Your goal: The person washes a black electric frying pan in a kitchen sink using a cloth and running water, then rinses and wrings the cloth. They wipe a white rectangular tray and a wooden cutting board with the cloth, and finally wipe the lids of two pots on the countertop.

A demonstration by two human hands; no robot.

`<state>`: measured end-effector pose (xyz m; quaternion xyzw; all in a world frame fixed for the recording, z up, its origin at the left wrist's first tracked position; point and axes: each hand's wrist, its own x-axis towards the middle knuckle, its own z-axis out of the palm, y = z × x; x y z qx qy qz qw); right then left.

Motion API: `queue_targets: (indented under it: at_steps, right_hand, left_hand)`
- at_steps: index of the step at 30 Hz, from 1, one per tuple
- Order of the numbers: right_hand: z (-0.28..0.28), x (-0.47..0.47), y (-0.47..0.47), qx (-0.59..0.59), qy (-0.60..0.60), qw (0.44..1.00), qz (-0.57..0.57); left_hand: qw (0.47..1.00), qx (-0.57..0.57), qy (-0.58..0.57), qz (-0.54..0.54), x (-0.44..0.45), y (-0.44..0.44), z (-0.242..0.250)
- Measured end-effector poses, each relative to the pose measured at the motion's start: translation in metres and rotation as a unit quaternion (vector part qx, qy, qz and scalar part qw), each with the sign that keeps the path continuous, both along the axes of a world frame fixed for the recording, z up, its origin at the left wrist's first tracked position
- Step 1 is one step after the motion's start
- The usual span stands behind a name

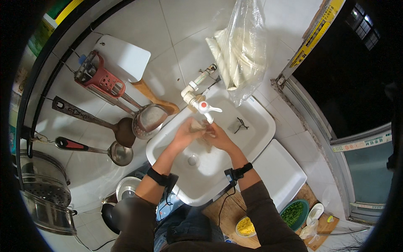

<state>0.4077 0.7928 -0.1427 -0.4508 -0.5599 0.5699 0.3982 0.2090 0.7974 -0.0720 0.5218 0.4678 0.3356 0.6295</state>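
Both hands are over the white ceramic sink [204, 186], just below the white plastic tap [204, 108] with a red dot on its lever. My left hand [186, 134] and my right hand [219, 138] hold a thin, translucent brownish thing [207, 145] between them. Fingers and blur hide most of it, so its exact kind is unclear. A drain [192, 160] lies in the basin below my left hand. To the right of my right hand, a small dark twisted strip [241, 125] rests in the sink.
A clear plastic bag [244, 60] of pale rolls hangs behind the sink. Ladles [121, 153], a spatula [125, 132] and a white board [124, 56] hang at left. Lower right are a white tray [280, 170], a green bowl of chopped greens [294, 215] and a bowl of yellow food [245, 227].
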Motion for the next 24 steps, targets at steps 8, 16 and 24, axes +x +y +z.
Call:
queue_targets:
  at_steps: [8,16,24]
  right_hand:
    - [0.022,0.034,0.004,-0.132,-0.046,0.99,0.036]
    - [0.029,0.057,0.004,-0.05,0.098,0.988,-0.109]
    - [0.032,0.068,0.017,0.078,0.052,0.94,-0.329]
  left_hand:
    - [0.997,0.069,0.044,0.01,-0.011,0.005,-0.006]
    - [0.94,0.234,0.23,0.095,-0.014,0.009,-0.01]
    - [0.902,0.221,0.335,0.162,-0.013,0.01,-0.032]
